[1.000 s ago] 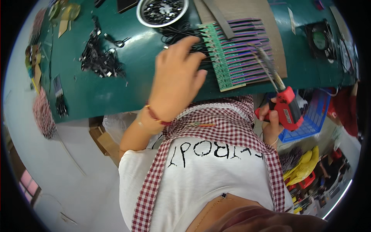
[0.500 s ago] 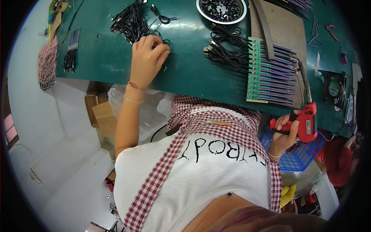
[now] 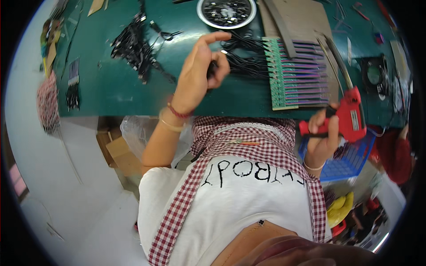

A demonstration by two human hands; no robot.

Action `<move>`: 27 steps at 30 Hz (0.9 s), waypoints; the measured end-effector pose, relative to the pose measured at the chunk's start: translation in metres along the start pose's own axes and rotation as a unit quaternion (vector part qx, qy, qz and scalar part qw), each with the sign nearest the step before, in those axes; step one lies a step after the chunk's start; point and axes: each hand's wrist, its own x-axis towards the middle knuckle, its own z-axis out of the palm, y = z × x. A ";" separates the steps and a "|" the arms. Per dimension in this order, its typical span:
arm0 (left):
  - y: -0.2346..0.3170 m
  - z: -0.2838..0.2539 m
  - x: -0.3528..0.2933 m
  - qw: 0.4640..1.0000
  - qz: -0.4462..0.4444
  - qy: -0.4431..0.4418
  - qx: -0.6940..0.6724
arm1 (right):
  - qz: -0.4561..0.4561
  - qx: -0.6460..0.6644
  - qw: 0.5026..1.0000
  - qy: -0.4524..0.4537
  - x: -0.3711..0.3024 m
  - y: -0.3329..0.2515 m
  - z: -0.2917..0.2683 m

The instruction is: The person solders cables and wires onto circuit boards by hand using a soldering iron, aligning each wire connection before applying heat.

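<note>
My left hand [image 3: 195,77] hovers over the green table with its index finger stretched out. The other fingers curl round something small and dark, mostly hidden by the hand. Just beyond it, black cables [image 3: 246,64] with metal plugs lead to a row of small green circuit boards [image 3: 277,84]. Thin purple and dark wires [image 3: 306,73] run from the boards' right side. My right hand [image 3: 324,133] grips the handle of a red soldering gun [image 3: 355,119], its long tip pointing up past the wires' right ends.
A tangled pile of black cables [image 3: 133,48] lies left of my left hand. At the back stands a white-rimmed bowl [image 3: 200,13] of small black parts. A grey strip [image 3: 282,29] lies across brown cardboard [image 3: 310,22]. Below the table edge sits a blue basket [image 3: 350,170].
My left hand has moved right, from the cable pile toward the cables at the boards, and its index finger has straightened. The soldering gun stays in my right hand. The whole view has shifted slightly.
</note>
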 end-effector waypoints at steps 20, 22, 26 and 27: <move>-0.020 0.069 -0.014 0.957 -0.118 -0.204 0.169 | 0.032 -0.286 0.951 -0.111 0.017 -0.002 0.042; -0.025 0.074 -0.018 0.973 -0.133 -0.172 0.080 | 0.058 -0.242 0.964 -0.097 0.017 -0.003 0.041; -0.024 0.075 -0.017 0.973 -0.181 -0.126 -0.063 | 0.082 -0.204 0.972 -0.078 0.016 0.002 0.038; -0.024 0.075 -0.016 0.973 -0.182 -0.126 -0.063 | 0.067 -0.207 0.973 -0.082 0.016 0.002 0.038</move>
